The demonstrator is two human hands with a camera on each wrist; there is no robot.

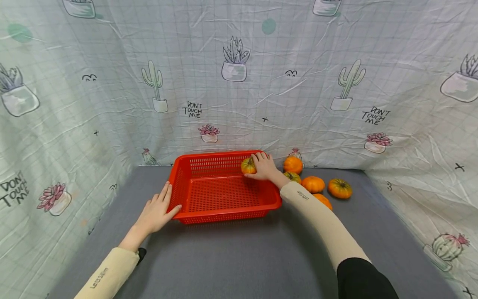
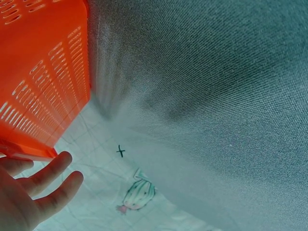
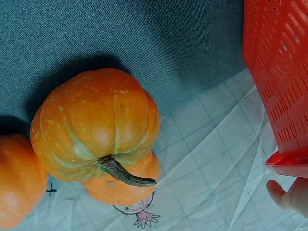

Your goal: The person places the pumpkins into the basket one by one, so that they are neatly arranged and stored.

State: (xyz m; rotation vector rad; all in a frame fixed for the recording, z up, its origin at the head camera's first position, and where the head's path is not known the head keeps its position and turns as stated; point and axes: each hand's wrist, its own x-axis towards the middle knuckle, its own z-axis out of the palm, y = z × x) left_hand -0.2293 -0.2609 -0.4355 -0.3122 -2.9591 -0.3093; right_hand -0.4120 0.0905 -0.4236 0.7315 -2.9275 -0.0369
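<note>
Near the back right corner inside a red, rectangular, perforated plastic basket [image 1: 224,213] is a small, ribbed, green-and-orange pumpkin [image 1: 247,166]; the right hand [image 1: 264,167] pinches it between thumb and fingers from its right side; whether its base bears on the basket floor cannot be told. At the basket's left front corner, the left hand [image 1: 156,211] is spread, its fingers against the left side and its thumb laid toward the front rim; the left wrist view shows the fingers [image 2: 48,174] apart, just beside the rim. To the right of the basket, on a dark grey, fabric-textured table [image 1: 224,261], at least five further pumpkins stand outside: a round orange pumpkin [image 1: 293,165] at the back, a greenish pumpkin [image 1: 293,177] partly hidden by the right arm, a squat orange pumpkin [image 1: 313,184], a half-covered orange pumpkin [image 1: 324,201] and, farthest right, a dark-stemmed green-and-orange pumpkin [image 1: 340,189]. The step in hand appears to be the loading of one pumpkin into the basket; the next move probably calls for seating it on the floor, releasing the pinch and lifting the right hand clear of the rim, with the left hand steadying the basket.
</note>
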